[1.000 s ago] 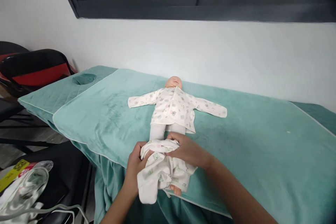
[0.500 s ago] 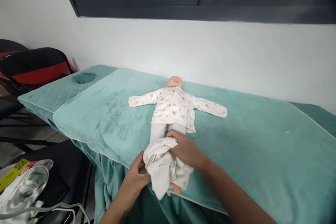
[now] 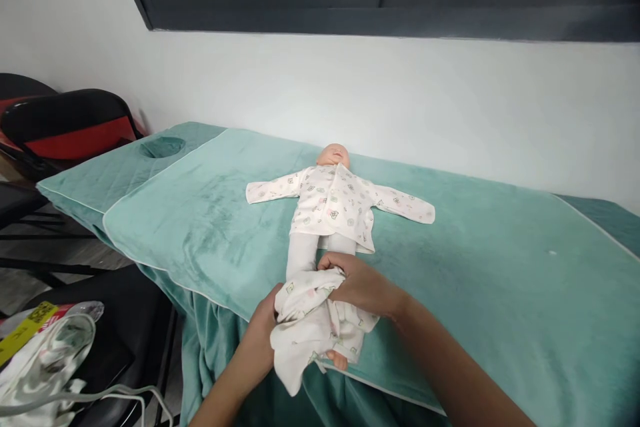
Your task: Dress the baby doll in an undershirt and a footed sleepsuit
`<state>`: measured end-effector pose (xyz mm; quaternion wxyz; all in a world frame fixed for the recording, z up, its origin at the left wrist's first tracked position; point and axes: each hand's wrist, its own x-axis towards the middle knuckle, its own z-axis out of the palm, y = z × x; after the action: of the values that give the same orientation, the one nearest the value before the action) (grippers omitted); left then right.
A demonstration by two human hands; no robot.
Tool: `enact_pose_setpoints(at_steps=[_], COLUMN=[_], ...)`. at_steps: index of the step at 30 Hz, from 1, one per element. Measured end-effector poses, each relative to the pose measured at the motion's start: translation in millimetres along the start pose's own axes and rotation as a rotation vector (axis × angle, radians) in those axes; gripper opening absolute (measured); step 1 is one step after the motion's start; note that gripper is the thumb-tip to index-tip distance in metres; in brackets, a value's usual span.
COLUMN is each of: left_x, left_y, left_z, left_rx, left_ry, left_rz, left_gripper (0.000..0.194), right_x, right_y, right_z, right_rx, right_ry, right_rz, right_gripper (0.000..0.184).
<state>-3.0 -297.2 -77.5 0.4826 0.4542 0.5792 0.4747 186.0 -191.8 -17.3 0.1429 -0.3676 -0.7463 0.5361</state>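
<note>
Left hand (image 3: 257,340) had moved in against the printed trousers (image 3: 305,317), gathered over the doll's (image 3: 302,255) lower legs at the bed's (image 3: 465,260) near edge; its grip, part-hidden, could not be told. Right hand (image 3: 363,285) pinched their bunched top. Left trouser leg (image 3: 291,363) hung loose; only the right-side foot (image 3: 337,360) seemed threaded through.

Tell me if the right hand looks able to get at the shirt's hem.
Probably yes: the right hand is close to the shirt's hem, and nothing covers it, though the hand would likely have to release the printed pants first.
</note>
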Motion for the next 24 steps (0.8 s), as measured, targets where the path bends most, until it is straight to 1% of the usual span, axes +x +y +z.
enact_pose_setpoints(at_steps=[2, 4, 6, 7, 9, 12, 15, 17, 18, 20, 22, 24], left_x=[6, 12, 16, 18, 21, 23, 20, 18, 17, 17, 17, 18], left_y=[5, 13, 21, 24, 27, 28, 28, 27, 26, 22, 18, 15], left_z=[-1.4, -3.5, -5.6, -6.4, -7.9, -9.3, -9.2, -8.4, -7.8, -6.0, -3.7, -1.1], left_rx=[0.099, 0.176, 0.185, 0.167, 0.107, -0.027, -0.156, -0.209, -0.236, -0.312, -0.399, -0.470], left_ry=[0.051, 0.170, 0.272, 0.294, 0.258, 0.113, 0.006, -0.002, 0.004, 0.018, 0.018, 0.008], left_rz=[0.014, 0.004, -0.001, -0.002, -0.006, -0.006, -0.071, -0.122, -0.131, -0.129, -0.130, -0.138], left_gripper=[0.017, 0.013, 0.015, 0.016, 0.020, 0.024, 0.023, 0.021, 0.021, 0.025, 0.038, 0.052], right_x=[0, 0, 0, 0, 0, -1, -1, 1, 2, 5, 10, 14], right_y=[1, 3, 4, 5, 5, 4, 3, 1, 1, -1, -4, -7], right_z=[0, 1, 1, 2, 3, 7, 12, 15, 15, 14, 10, 8], right_rx=[0.013, 0.022, 0.014, 0.007, 0.004, 0.025, 0.023, -0.031, -0.088, -0.254, -0.438, -0.563], right_ry=[-0.003, -0.013, -0.020, -0.024, -0.029, -0.027, 0.031, 0.100, 0.142, 0.235, 0.311, 0.348], right_rz=[0.013, 0.021, 0.020, 0.014, 0.001, -0.020, -0.024, -0.039, -0.054, -0.082, -0.105, -0.125], right_gripper=[0.019, 0.023, 0.028, 0.029, 0.029, 0.022, 0.012, 0.005, 0.010, 0.026, 0.037, 0.039])
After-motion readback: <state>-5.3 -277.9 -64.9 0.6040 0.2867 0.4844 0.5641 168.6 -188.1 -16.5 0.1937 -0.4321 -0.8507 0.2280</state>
